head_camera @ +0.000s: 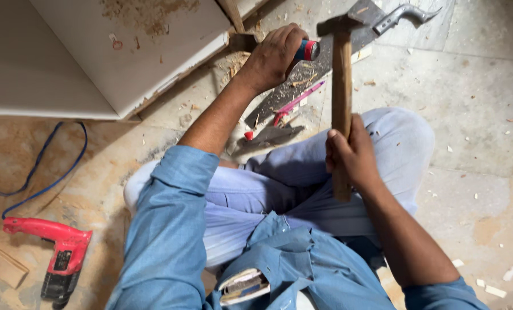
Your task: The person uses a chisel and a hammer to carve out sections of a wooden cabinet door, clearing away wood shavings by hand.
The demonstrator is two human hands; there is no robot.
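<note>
Chisel (307,50): red-and-blue handle end showing; the left hand (274,57) is gripping it with fingers wrapped tight, pressing its blade end against the edge of the white board (96,57), where a wooden piece (242,41) is sitting. The blade itself is hidden by the hand.

Hammer (341,86): wooden handle, dark metal head; the right hand (353,156) is clamping the lower handle and holding the hammer upright, head level with the chisel end and just beside it, not touching.

Handsaw (348,40): lying flat on the floor (474,103) behind the hammer, grey handle pointing to the upper right.

Pink pencil (299,99): lying near the saw blade, among wood chips.

Person: sitting cross-legged on the floor, wearing a blue shirt and pale trousers, knees under both arms.

Red power drill (58,252): lying on the floor at the lower left, well apart from the hands; a blue cable (50,172) is curling beside it.
</note>
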